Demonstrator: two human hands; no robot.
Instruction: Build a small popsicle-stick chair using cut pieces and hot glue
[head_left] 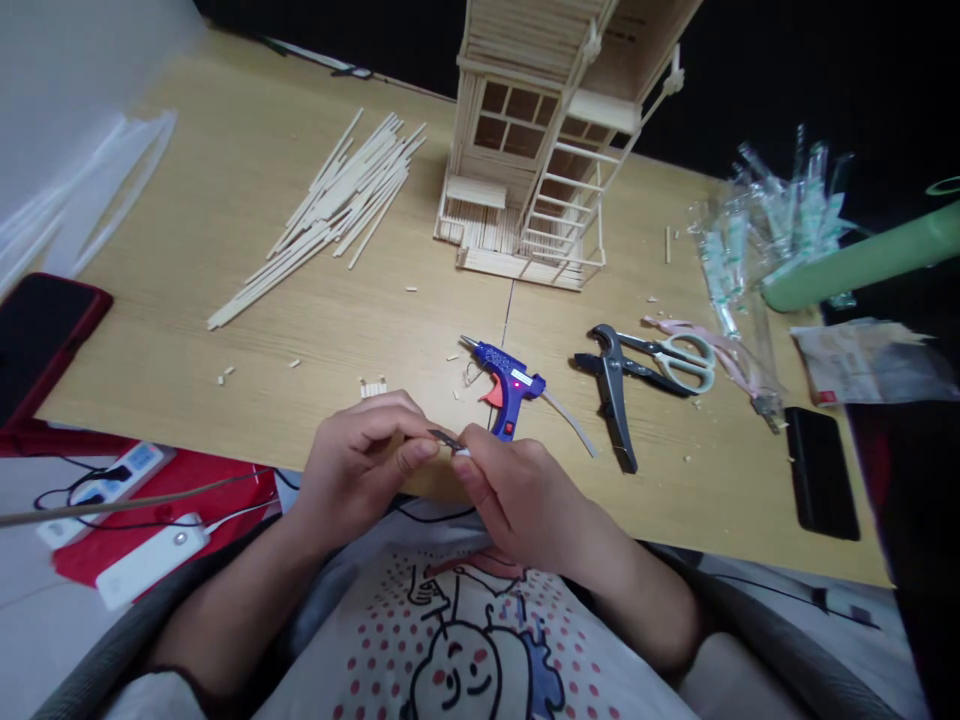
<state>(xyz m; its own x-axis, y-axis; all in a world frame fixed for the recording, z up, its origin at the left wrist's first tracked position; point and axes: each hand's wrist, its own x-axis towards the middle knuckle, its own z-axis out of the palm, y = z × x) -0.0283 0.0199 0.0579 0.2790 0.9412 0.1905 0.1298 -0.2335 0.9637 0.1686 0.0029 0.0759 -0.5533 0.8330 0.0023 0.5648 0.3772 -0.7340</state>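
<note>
Close to my body, at the table's front edge, both hands meet fingertip to fingertip. My right hand (517,490) is closed around a small, dark, blade-like piece (448,440), with a bit of white showing under the thumb. The piece's tip reaches the pinched fingers of my left hand (367,455); whatever lies between those fingers is hidden. Just beyond the hands lies a blue glue gun (512,385) with an orange trigger and a lit red light. A small row of short wooden sticks (373,388) is partly covered by my left hand.
A wooden stick model house (510,170) stands at the back. Left of it lies a pile of thin sticks (337,200). To the right are black-handled cutters (616,400), white-handled scissors (686,362), plastic wrappers (739,240) and a black phone (823,472). Offcuts are scattered about.
</note>
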